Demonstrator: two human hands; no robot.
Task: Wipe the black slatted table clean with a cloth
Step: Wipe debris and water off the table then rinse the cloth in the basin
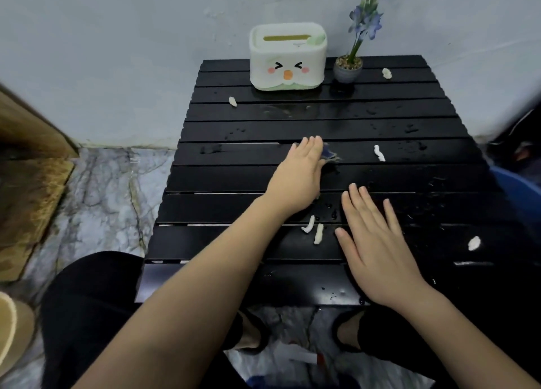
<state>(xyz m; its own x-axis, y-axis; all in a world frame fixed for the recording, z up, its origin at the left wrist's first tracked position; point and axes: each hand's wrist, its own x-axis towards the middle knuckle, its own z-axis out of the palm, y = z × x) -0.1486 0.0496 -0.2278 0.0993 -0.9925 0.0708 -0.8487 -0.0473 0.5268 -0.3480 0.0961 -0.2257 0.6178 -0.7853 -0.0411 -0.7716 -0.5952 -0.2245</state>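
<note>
The black slatted table (234, 181) fills the middle of the head view, wet with droplets and a smear near the back. My left hand (298, 175) presses flat on a dark blue cloth (329, 154) at the table's centre; only a frayed corner of the cloth shows past my fingers. My right hand (377, 242) rests flat and empty on the front slats, fingers spread. Several white scraps lie about: two (313, 227) between my hands, one (379, 153) right of the cloth, one (474, 243) at the front right.
A white tissue box with a cartoon face (287, 56) and a small potted blue flower (348, 68) stand at the back edge by the wall. More scraps lie at the back left (232, 101) and back right (387, 73). My knees and feet are under the front edge.
</note>
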